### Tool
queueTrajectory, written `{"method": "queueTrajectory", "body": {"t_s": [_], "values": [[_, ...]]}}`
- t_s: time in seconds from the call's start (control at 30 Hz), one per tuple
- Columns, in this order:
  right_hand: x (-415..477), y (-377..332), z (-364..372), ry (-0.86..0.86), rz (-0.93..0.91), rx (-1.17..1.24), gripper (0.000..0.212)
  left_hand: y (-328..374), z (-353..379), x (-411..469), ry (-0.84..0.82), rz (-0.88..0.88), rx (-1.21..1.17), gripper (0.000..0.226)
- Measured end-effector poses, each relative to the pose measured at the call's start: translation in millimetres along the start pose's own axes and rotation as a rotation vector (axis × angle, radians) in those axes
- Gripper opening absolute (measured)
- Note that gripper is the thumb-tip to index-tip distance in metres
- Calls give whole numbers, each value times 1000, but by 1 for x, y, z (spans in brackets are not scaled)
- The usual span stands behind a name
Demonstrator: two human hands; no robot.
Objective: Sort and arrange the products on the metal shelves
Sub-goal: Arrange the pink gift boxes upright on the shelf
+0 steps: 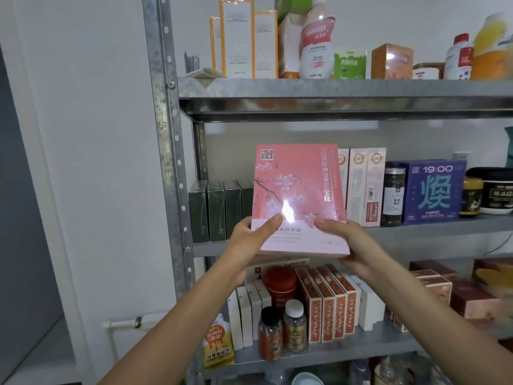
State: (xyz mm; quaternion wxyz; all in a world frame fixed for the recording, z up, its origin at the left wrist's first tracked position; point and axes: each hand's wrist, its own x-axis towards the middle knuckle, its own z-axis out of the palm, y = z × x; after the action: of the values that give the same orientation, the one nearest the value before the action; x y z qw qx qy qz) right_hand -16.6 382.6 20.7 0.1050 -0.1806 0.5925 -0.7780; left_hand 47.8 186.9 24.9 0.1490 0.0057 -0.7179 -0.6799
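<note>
Pink box (298, 195) upright, left hand (254, 240), right hand (351, 245) gripping its bottom corners

**Concealed and truncated regions**

The pink box (299, 195) covers part of the rightmost dark green box (245, 201) and the fingers of the left hand (249, 241) and right hand (351, 245) behind it; glare blanks its central print. The yellow bottle (492, 45) and black jar (495, 176) are cut by the right edge.

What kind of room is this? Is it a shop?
Probably a stockroom or small shop's storage. Bare metal shelves hold rows of identical sealed packs: dark green boxes, orange patterned boxes. The left hand and right hand hold a pink box.
</note>
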Motion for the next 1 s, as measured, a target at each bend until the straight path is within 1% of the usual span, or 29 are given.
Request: {"method": "queueTrajectory", "body": {"t_s": [0.07,0.13,0.2,0.27,0.33,0.37,0.4,0.43,0.47,0.5,0.53,0.63,0.7,0.8,0.87,0.93,1.0], "values": [[-3,5,0,-16,-3,29,72,-2,-1,-1,-21,-9,39,71],[-6,10,0,-22,0,62,69,-5,-1,-3,-20,45,153,73],[-10,15,0,6,9,66,70,-13,-2,-5,57,216,402,74],[-14,22,1,18,13,49,66,-24,-2,-13,180,442,750,80],[-19,29,2,31,19,42,62,-37,-1,-23,277,732,1046,79],[-21,33,3,40,20,39,61,-44,1,-26,297,894,1147,77],[-24,37,3,52,19,37,60,-51,2,-30,293,1018,1234,78],[-26,41,4,70,22,41,59,-57,4,-33,269,1083,1315,83],[-28,45,5,91,30,52,59,-62,5,-36,249,1109,1392,89],[-31,49,7,111,43,70,59,-67,6,-39,240,1103,1456,93],[-35,54,8,125,55,91,58,-71,8,-43,251,1084,1501,92],[-48,69,14,129,70,143,53,-82,12,-52,350,1092,1495,67],[-57,76,16,112,52,152,52,-91,11,-55,371,1148,1453,61],[-70,79,13,48,48,158,47,-104,7,-61,379,1205,1395,62],[-77,77,8,16,104,212,42,-113,3,-64,365,1203,1335,69],[-80,75,1,11,138,292,42,-121,-2,-66,308,1234,1285,74],[-83,76,-1,43,130,378,36,-128,-4,-67,233,1315,1260,69]]}}
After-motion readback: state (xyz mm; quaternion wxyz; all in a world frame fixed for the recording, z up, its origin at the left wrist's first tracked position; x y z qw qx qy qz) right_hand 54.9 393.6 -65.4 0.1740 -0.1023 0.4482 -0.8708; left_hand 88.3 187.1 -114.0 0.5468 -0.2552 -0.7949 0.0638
